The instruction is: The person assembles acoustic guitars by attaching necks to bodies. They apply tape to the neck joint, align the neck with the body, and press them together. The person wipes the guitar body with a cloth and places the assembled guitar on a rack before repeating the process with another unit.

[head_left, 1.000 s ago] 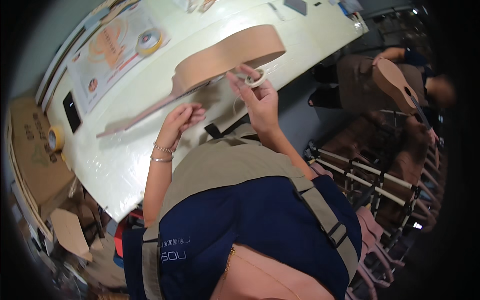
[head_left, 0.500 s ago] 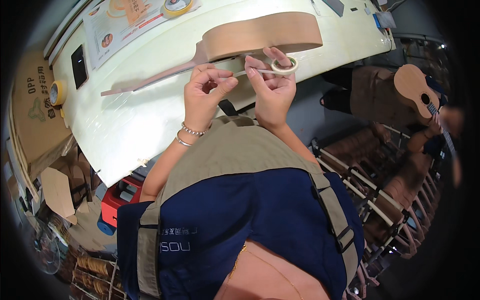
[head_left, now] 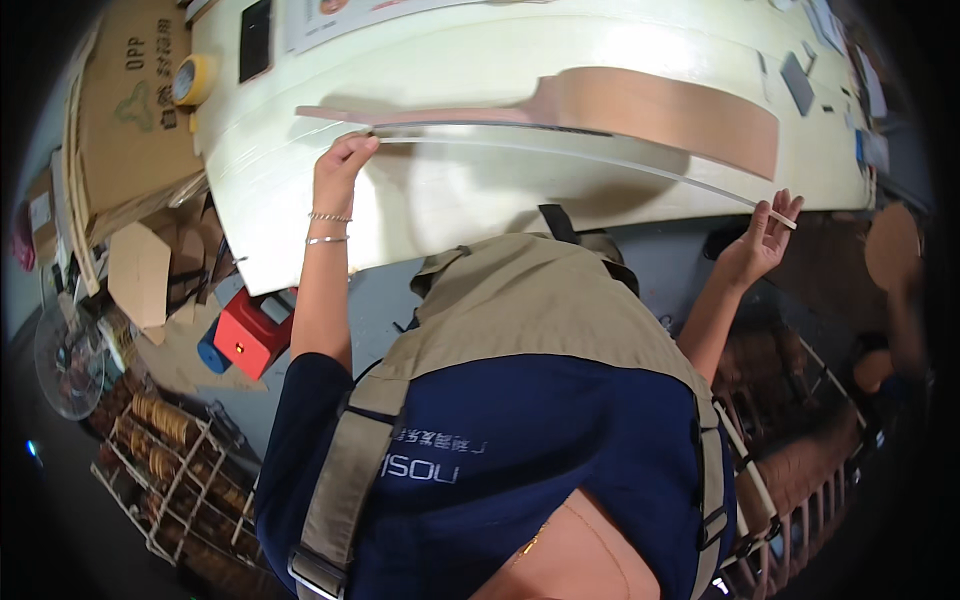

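Observation:
A small wooden guitar or ukulele [head_left: 665, 115] lies on its side on the pale worktable [head_left: 260, 205], its neck pointing left. My left hand [head_left: 340, 175] pinches one end of a narrow whitish tape strip [head_left: 590, 157] near the headstock. The strip stretches across in front of the instrument to my right hand [head_left: 755, 250], out past the rounded end of the body. My right fingers are closed on the tape roll [head_left: 785, 222], which shows nearly edge-on. Whether the strip touches the instrument I cannot tell.
A yellow tape roll [head_left: 194, 80] rests against a cardboard box [head_left: 135, 110] at the left. A dark phone [head_left: 256, 40] and a printed sheet lie on the table's far side. Racks [head_left: 175, 470] stand at lower left and lower right; a red object [head_left: 255, 332] is below the table.
My hands have moved far apart, the left one leftward and the right one rightward. A long strip of tape is now drawn out between them. The view has shifted too.

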`<state>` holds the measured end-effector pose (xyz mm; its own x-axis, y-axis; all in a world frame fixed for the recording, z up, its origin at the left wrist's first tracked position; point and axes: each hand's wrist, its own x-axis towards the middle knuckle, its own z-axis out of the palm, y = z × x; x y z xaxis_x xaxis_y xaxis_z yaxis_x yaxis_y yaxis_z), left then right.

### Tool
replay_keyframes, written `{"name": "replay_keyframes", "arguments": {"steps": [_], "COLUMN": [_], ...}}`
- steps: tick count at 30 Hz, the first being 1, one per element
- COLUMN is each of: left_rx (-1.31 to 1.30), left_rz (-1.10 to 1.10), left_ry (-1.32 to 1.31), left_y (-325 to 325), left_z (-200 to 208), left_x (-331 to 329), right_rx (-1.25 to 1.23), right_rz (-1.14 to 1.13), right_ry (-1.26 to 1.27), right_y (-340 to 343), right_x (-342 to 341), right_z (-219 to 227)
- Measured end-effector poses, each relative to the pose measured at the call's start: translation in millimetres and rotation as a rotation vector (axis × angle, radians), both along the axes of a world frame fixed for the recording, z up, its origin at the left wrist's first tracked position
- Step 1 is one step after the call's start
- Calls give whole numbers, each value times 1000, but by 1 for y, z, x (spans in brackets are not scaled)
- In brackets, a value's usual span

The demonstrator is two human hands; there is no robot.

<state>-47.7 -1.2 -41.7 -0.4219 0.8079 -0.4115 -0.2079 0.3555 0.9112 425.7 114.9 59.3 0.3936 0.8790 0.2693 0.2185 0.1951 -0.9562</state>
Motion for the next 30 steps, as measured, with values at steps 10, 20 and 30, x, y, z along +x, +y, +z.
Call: {"name": "replay_keyframes", "arguments": {"steps": [10,20,30], "left_rx": [-201,-255,-286], "left_rz": [-27,-57,25], "left_ry": [-88,-66,-82], "left_y": [21,25,30], "left_z": [15,14,19], "left_x": [-3,-9,-4], "right_rx": [64,45,96], "right_rz": [58,37,85], "right_ry": [61,31,62], "right_y": [24,23,22], "right_x": [-5,-3,3], "right_z": [-27,-32,-39]}}
